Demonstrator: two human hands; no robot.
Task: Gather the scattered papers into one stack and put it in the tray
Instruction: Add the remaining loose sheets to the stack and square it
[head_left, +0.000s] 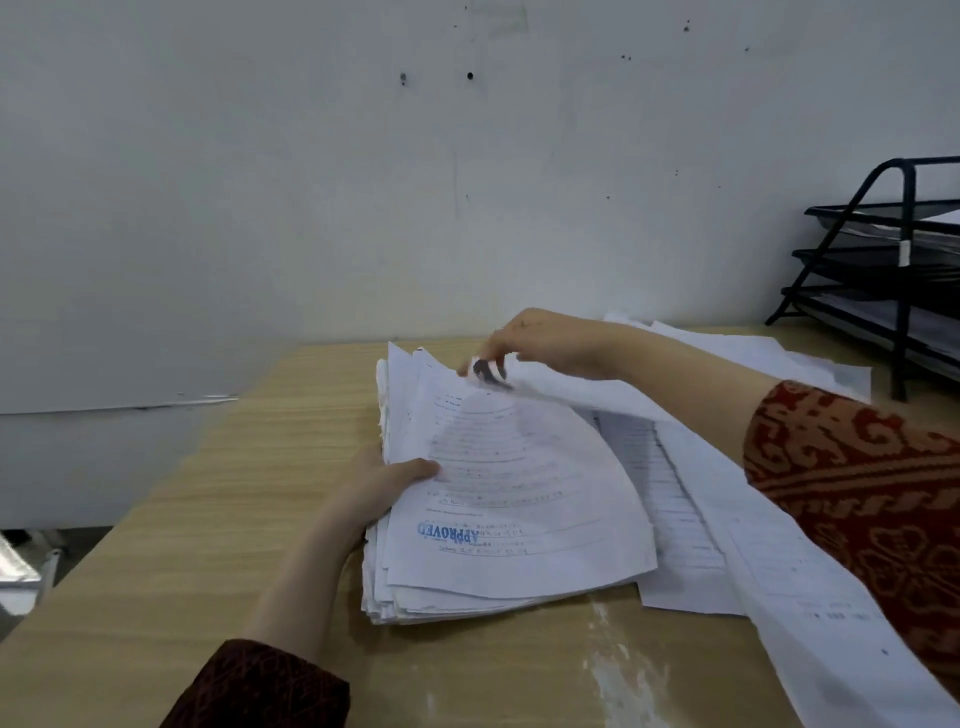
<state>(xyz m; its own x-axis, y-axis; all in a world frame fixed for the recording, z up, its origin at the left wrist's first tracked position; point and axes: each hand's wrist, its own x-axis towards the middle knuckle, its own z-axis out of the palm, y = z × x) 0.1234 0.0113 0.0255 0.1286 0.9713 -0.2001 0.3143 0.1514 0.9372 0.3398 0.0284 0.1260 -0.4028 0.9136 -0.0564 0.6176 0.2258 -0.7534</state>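
Head view: the left hand (382, 486) held the stack (498, 499) on the desk (208, 545). The right hand (540, 340) pinched a sheet (582, 392). Loose papers (753, 519) and the tray (893, 270) lay rightward, nearer that hand.

I have a single view to work with — a wide-angle camera on the person's head, facing forward and slightly down over the pale wood-grain table (156, 545). It sits close: both forearms enter from the bottom edge, and the uneven stack of white printed papers (509, 509) fills the middle. Ahead it faces the plain off-white wall (260, 182), which takes up the upper half of the frame. The black wire-mesh tiered tray (893, 260) is cut off by the right edge — the lens bends straight lines there.
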